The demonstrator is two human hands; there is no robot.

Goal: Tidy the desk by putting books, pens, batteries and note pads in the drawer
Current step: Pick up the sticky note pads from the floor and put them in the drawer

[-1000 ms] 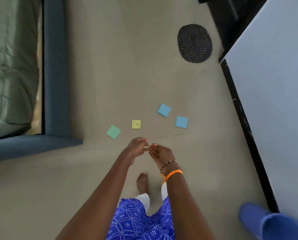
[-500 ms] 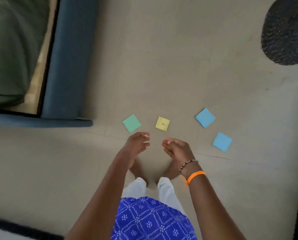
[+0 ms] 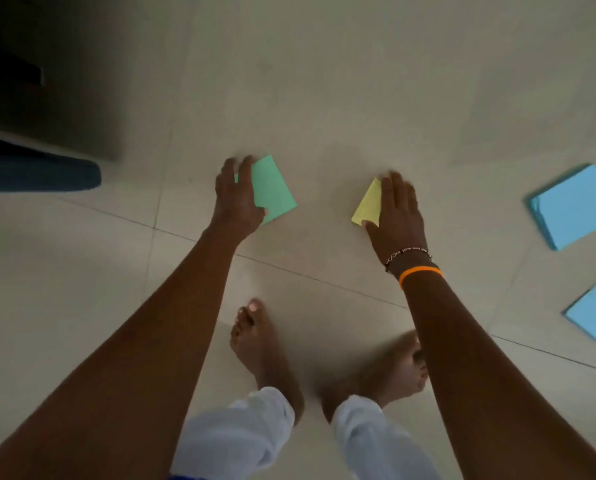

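Head view shows us reaching down to the tiled floor (image 3: 324,81) with both arms, the hands well apart. Our left hand (image 3: 236,199), at centre left of the frame, lies over the left edge of the green note pad (image 3: 272,188), fingers spread and bent over its far corner. Our right hand (image 3: 398,213), at centre, covers the right side of the yellow note pad (image 3: 369,206) with fingers nearly straight; whether either pad is gripped we cannot tell. Two blue note pads (image 3: 573,206) lie at the right edge, untouched. Bare feet (image 3: 262,348) stand below.
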